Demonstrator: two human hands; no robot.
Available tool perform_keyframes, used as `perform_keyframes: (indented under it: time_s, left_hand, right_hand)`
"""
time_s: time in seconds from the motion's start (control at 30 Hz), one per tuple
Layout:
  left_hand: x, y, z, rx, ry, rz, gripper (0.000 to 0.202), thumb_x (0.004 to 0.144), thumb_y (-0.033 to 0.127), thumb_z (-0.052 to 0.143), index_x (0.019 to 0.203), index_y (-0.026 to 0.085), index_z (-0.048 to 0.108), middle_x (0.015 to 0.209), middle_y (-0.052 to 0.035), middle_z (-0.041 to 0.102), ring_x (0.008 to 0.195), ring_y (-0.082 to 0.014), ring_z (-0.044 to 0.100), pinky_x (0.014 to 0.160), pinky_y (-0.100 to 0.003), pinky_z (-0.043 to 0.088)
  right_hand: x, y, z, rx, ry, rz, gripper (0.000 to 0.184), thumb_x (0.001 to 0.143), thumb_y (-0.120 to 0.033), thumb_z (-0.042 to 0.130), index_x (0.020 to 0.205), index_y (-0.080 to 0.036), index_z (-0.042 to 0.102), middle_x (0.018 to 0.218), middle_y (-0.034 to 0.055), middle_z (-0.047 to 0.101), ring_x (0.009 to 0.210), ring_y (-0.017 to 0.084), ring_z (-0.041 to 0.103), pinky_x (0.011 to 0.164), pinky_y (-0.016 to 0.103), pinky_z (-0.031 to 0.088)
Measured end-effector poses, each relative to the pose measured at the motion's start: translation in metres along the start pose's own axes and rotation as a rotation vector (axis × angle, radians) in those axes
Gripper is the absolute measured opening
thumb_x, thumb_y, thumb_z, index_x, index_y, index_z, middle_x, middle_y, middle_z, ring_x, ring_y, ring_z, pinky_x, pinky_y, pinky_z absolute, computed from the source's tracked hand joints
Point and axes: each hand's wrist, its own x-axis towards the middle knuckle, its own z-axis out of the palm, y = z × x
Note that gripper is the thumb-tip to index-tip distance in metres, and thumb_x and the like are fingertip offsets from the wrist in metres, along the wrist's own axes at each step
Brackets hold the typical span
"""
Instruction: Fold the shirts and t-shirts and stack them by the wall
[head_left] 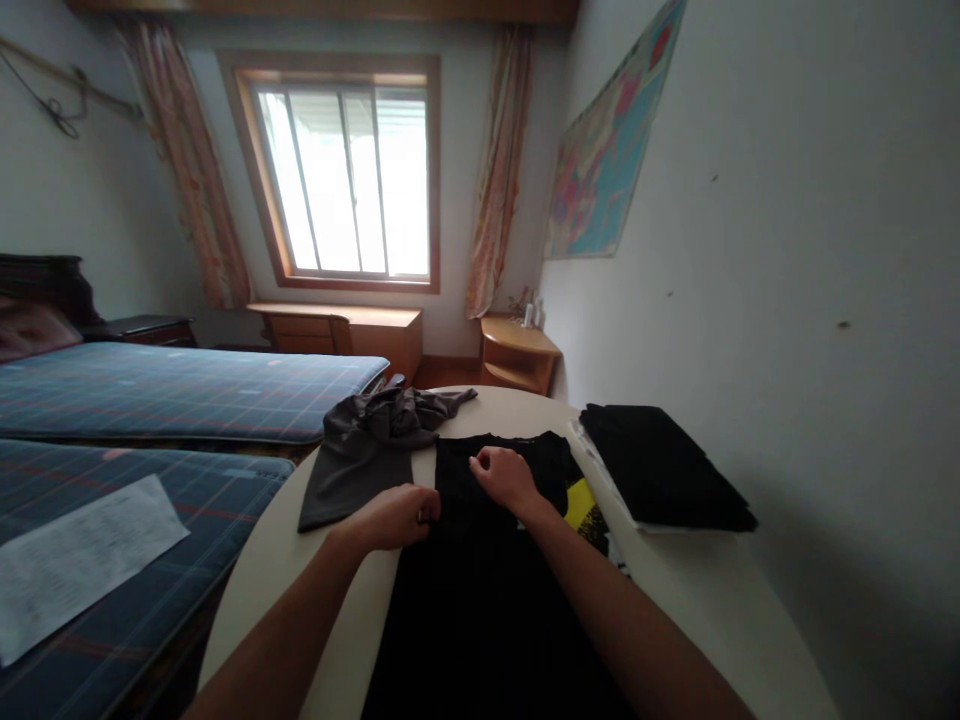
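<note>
A black T-shirt (480, 600) with a yellow print lies spread on a round white table (712, 620) in front of me. My left hand (401, 515) is closed in a pinch on the shirt's left edge near the top. My right hand (504, 475) is closed on the fabric near the collar. A crumpled grey garment (371, 440) lies just beyond my left hand, partly hanging over the table's far-left edge.
A folded black garment (664, 465) rests on a white sheet at the table's right, close to the wall. Two beds with blue plaid covers (150, 400) stand to the left, a paper (75, 560) on the nearer one. Wooden desks sit under the window.
</note>
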Motion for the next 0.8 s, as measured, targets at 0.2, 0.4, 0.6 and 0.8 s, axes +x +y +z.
perform_keyframes:
  time_s: [0.2,0.4,0.6,0.8]
  left_hand:
    - [0.001,-0.002,0.000,-0.019,-0.040,-0.004,0.023,0.064,0.014,0.057,0.082,0.024,0.067,0.080,0.0014,0.069,0.070,-0.0166,0.062,0.059,-0.022,0.040]
    - [0.001,-0.002,0.000,-0.051,-0.040,-0.020,0.021,0.061,0.013,0.056,0.078,0.022,0.064,0.075,0.0009,0.067,0.067,-0.0161,0.061,0.056,-0.022,0.039]
    - [0.001,-0.004,0.000,-0.030,-0.017,-0.036,0.019,0.059,0.013,0.055,0.076,0.021,0.059,0.079,-0.0010,0.066,0.069,-0.0175,0.060,0.058,-0.023,0.039]
    - [-0.002,-0.001,-0.004,0.048,-0.003,-0.091,0.014,0.064,0.017,0.056,0.077,0.021,0.061,0.084,-0.0045,0.068,0.075,-0.0219,0.064,0.061,-0.026,0.041]
  right_hand:
    - [0.039,-0.015,0.017,0.044,-0.131,0.024,0.030,0.090,-0.043,0.053,0.101,-0.024,0.073,0.106,0.0084,0.073,0.102,0.024,0.065,0.085,0.033,0.046]
    - [0.061,-0.030,0.044,0.094,-0.225,0.133,0.040,0.090,-0.054,0.050,0.100,-0.022,0.073,0.110,0.0125,0.071,0.108,0.029,0.064,0.088,0.041,0.046]
    - [0.072,-0.034,0.056,0.146,-0.230,0.177,0.031,0.093,-0.045,0.047,0.105,-0.022,0.064,0.112,0.0101,0.069,0.110,0.027,0.062,0.094,0.046,0.042]
    - [0.067,-0.031,0.055,0.164,-0.200,0.145,0.031,0.095,-0.035,0.046,0.123,-0.024,0.050,0.116,0.0089,0.067,0.112,0.023,0.061,0.093,0.042,0.043]
